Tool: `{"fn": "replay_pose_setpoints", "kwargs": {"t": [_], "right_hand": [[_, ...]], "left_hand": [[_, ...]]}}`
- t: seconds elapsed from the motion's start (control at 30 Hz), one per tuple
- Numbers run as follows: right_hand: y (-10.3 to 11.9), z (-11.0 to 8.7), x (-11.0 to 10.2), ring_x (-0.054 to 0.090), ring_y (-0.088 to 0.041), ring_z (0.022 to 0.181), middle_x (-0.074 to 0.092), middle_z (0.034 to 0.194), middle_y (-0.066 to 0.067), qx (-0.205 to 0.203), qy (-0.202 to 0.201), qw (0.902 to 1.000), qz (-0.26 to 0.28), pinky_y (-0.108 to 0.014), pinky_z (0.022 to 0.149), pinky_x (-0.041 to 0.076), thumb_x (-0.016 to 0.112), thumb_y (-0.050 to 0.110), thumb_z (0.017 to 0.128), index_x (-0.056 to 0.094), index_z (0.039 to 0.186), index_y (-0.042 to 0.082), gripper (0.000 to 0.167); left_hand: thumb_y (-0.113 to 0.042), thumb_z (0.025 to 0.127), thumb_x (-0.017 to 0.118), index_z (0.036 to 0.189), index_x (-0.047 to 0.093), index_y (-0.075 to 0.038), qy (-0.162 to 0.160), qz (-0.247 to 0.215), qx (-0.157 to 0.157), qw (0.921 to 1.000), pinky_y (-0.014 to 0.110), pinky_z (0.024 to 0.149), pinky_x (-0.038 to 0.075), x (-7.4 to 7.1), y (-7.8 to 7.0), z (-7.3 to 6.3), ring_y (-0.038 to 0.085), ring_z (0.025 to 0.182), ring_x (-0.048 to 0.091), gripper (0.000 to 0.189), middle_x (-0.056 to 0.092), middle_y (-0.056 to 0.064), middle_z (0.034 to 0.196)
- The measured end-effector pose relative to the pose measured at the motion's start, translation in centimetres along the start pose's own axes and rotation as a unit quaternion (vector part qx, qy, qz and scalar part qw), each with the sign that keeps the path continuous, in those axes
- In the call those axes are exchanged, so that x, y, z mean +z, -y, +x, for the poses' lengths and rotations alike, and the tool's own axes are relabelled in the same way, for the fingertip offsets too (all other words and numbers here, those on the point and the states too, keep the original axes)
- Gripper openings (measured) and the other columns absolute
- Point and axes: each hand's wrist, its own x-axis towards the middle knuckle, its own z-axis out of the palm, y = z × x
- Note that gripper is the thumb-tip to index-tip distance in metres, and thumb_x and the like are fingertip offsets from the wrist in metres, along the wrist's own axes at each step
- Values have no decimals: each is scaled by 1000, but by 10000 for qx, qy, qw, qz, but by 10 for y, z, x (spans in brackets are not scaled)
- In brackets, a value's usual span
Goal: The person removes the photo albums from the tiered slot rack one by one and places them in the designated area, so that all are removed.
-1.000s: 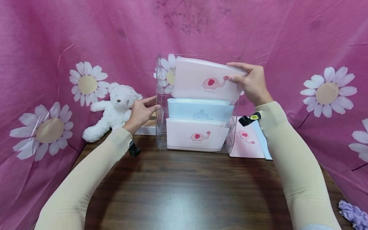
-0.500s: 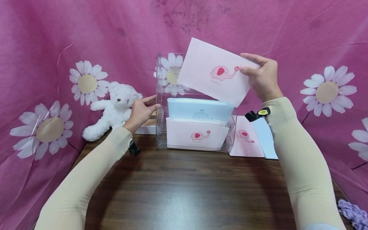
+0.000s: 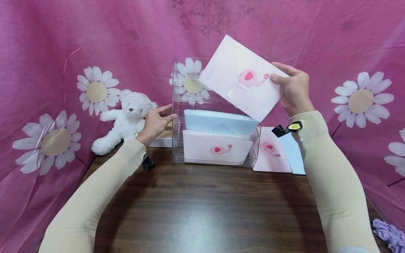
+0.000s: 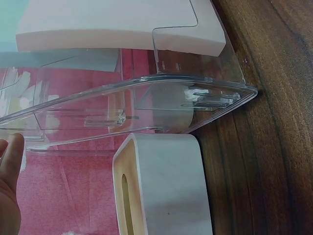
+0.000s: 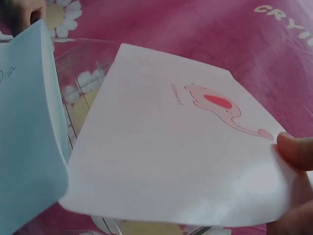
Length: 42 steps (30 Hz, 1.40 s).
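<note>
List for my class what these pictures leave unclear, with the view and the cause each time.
Head: the caption on the held booklet, too small to read.
Head: the bottom of the blue booklet, hidden by the front booklet.
Head: the purple bundle, cut off by the right edge.
Left wrist: most of the left hand, cut off by the left edge.

The head view looks forward and down; both wrist views (much nearer) share its clear rack (image 3: 178,138).
</note>
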Motion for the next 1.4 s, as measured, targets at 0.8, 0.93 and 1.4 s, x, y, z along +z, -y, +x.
{"fn": "replay_pose_setpoints", "kwargs": {"t": [0.8,0.93,1.4], "right_hand": [[-14,-44,-9,74,-24,96,74,109,-13,387,316,9938,993,-35,74,66,66,-16,86,73,119,-2,37],[-27,-55,-8,75,-21,94,76,108,-11,347,594,9935,909,-33,76,66,63,-16,88,73,120,-2,36],[-71,-93,-1,78,-20,89,79,99,-10,1260,1239,9834,404,-35,77,65,65,-9,92,76,114,9,31]], "left_hand": [[-19,93,75,144,56,-11,-35,102,46,9999,33,102,57,-3,1,-2,24,125,67,56,66,15,138],[-19,93,76,144,57,-10,-37,59,56,10000,33,101,58,-2,1,-2,24,124,67,56,65,18,137],[-23,92,76,144,58,-13,-77,310,111,9994,36,100,59,-2,2,-1,23,124,68,56,67,11,138]]}}
